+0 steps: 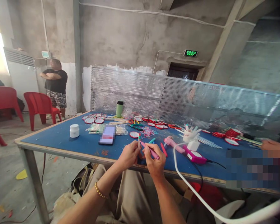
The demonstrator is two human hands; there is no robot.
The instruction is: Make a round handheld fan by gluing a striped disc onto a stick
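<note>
At the table's front edge, my left hand (130, 154) is closed on a small pale stick (139, 140) whose upper end shows green and red bands. My right hand (155, 159) pinches a pink marker pen (152, 151), its tip pointing at the stick; whether they touch I cannot tell. Just beyond my hands lie a teal marker (152, 141), a red marker (164, 149) and a round red-rimmed disc (134, 134). A pink glue gun (174, 144) rests right of the markers.
The blue table (58, 141) also bears a white jar (74, 131), a phone (107, 135), a green bottle (119, 109) and a purple device (195, 155). A white flexible arm (186, 180) curves across the right. Another person's hand (274, 147) is at far right.
</note>
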